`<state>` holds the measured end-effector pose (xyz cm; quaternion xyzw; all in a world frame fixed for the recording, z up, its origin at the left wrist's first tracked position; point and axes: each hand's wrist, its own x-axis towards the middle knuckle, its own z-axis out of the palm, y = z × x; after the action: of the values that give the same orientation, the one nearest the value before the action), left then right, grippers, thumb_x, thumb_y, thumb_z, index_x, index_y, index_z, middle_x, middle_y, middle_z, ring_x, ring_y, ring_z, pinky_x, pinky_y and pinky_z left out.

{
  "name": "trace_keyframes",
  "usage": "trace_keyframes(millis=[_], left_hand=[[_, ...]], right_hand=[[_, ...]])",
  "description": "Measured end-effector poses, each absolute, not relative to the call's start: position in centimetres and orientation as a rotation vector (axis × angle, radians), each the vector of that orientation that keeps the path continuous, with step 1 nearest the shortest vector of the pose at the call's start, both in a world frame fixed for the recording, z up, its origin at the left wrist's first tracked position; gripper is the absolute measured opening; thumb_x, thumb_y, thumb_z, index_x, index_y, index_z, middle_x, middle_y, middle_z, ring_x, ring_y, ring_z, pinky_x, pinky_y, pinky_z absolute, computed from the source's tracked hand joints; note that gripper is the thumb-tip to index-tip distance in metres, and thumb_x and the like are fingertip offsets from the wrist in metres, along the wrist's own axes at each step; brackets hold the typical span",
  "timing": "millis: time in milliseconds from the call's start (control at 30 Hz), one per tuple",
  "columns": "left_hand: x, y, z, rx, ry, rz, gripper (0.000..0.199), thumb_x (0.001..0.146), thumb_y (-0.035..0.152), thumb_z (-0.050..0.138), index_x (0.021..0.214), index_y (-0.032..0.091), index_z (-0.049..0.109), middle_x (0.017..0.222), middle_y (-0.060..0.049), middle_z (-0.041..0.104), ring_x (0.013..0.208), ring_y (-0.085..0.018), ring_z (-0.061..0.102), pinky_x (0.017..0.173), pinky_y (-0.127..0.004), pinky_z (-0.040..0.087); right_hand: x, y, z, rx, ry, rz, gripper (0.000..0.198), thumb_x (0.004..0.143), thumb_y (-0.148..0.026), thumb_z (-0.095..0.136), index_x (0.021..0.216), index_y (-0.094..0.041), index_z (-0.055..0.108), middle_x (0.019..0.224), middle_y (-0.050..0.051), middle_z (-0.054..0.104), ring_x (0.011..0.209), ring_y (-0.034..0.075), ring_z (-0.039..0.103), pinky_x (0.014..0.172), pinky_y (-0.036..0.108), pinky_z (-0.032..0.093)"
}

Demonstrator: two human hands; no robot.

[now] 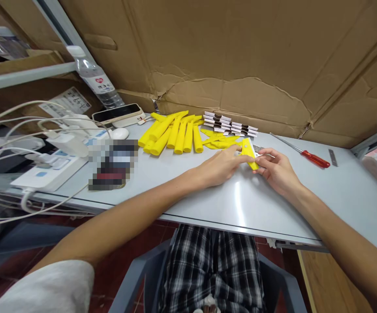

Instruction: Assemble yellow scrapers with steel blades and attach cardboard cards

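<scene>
My left hand (219, 166) pinches a small yellow plastic piece (249, 154) with a white strip along one side. From the other side, the fingers of my right hand (278, 171) are closed on the same piece, near its lower end. Just beyond my left hand lie several flat yellow pieces (221, 141). Hollow yellow plastic handles (175, 134) are heaped to their left. Behind the flat pieces rest stacked white strips (230, 125) with dark patches. A thin metallic part shows between my hands, mostly hidden by my fingers.
On the right lie a red-handled screwdriver (315, 159) and a small metal blade (332, 158). A power strip (51, 171) with tangled cables, a phone (118, 114) and a water bottle (97, 80) occupy the left. Cardboard (234, 52) walls the back of the table (201, 204).
</scene>
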<state>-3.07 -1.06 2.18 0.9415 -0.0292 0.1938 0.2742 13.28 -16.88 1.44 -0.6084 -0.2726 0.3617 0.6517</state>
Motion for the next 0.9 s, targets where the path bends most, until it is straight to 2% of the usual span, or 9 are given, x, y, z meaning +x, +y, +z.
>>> trace_keyframes(millis=[167, 300, 433, 600, 700, 767, 833, 900], left_hand=[[-3.0, -1.5, 1.7, 2.605, -0.024, 0.537, 0.057, 0.095, 0.006, 0.049, 0.141, 0.033, 0.068, 0.142, -0.012, 0.061, 0.118, -0.028, 0.064, 0.101, -0.045, 0.051], [-3.2, -2.2, 1.7, 2.756, 0.103, 0.578, 0.053, 0.098, 0.009, 0.050, 0.138, 0.038, 0.070, 0.126, -0.011, 0.068, 0.101, -0.026, 0.067, 0.086, -0.039, 0.053], [-3.3, -2.5, 1.9, 2.876, 0.120, 0.546, 0.055, 0.097, 0.005, 0.047, 0.137, 0.034, 0.070, 0.120, -0.011, 0.069, 0.091, -0.024, 0.067, 0.076, -0.033, 0.051], [-3.4, -2.0, 2.8, 2.770, 0.062, 0.610, 0.063, 0.089, -0.002, 0.050, 0.142, 0.029, 0.064, 0.126, -0.011, 0.069, 0.104, -0.024, 0.067, 0.085, -0.034, 0.052], [-3.4, -1.4, 3.5, 2.492, -0.025, 0.761, 0.054, 0.094, -0.001, 0.048, 0.137, 0.027, 0.064, 0.134, -0.009, 0.069, 0.119, -0.024, 0.065, 0.097, -0.037, 0.052], [-3.3, -1.0, 3.8, 2.300, -0.027, 0.824, 0.045, 0.098, 0.004, 0.050, 0.134, 0.025, 0.064, 0.136, -0.009, 0.068, 0.121, -0.022, 0.065, 0.100, -0.037, 0.052], [-3.0, -0.9, 3.9, 2.111, 0.048, 0.804, 0.038, 0.101, 0.012, 0.053, 0.136, 0.025, 0.061, 0.132, -0.009, 0.070, 0.105, -0.019, 0.069, 0.091, -0.034, 0.056], [-2.7, -0.9, 3.9, 1.882, 0.117, 0.699, 0.035, 0.102, 0.020, 0.057, 0.137, 0.025, 0.056, 0.125, -0.009, 0.072, 0.082, -0.014, 0.069, 0.074, -0.030, 0.056]], right_hand=[[13.7, -17.1, 1.6, -1.390, -0.636, 0.821, 0.057, 0.063, -0.040, 0.093, 0.103, -0.019, 0.058, 0.092, 0.004, 0.065, 0.088, 0.017, 0.068, 0.071, 0.032, 0.062], [13.9, -17.2, 1.3, -1.409, -0.606, 0.785, 0.056, 0.063, -0.038, 0.094, 0.103, -0.020, 0.059, 0.090, 0.004, 0.065, 0.084, 0.016, 0.068, 0.068, 0.030, 0.061], [14.0, -16.9, 1.0, -1.409, -0.632, 0.806, 0.052, 0.065, -0.038, 0.093, 0.101, -0.020, 0.060, 0.091, 0.004, 0.063, 0.083, 0.016, 0.067, 0.069, 0.030, 0.061], [14.9, -17.2, 1.5, -1.408, -0.777, 0.711, 0.039, 0.081, -0.048, 0.082, 0.095, -0.020, 0.060, 0.090, 0.004, 0.061, 0.080, 0.015, 0.066, 0.070, 0.033, 0.061], [15.9, -17.5, 1.8, -1.467, -0.885, 0.534, 0.036, 0.086, -0.050, 0.078, 0.093, -0.019, 0.060, 0.084, 0.004, 0.061, 0.077, 0.016, 0.066, 0.069, 0.033, 0.060], [16.5, -17.7, 1.7, -1.564, -0.972, 0.380, 0.035, 0.088, -0.050, 0.076, 0.093, -0.018, 0.063, 0.084, 0.005, 0.064, 0.072, 0.015, 0.064, 0.068, 0.032, 0.059], [17.0, -17.8, 1.5, -1.681, -1.067, 0.199, 0.034, 0.090, -0.049, 0.073, 0.093, -0.017, 0.066, 0.086, 0.007, 0.066, 0.072, 0.014, 0.063, 0.066, 0.031, 0.057], [17.2, -17.9, 1.3, -1.766, -1.178, 0.046, 0.029, 0.092, -0.046, 0.070, 0.092, -0.016, 0.070, 0.090, 0.007, 0.068, 0.077, 0.014, 0.064, 0.067, 0.029, 0.055]])
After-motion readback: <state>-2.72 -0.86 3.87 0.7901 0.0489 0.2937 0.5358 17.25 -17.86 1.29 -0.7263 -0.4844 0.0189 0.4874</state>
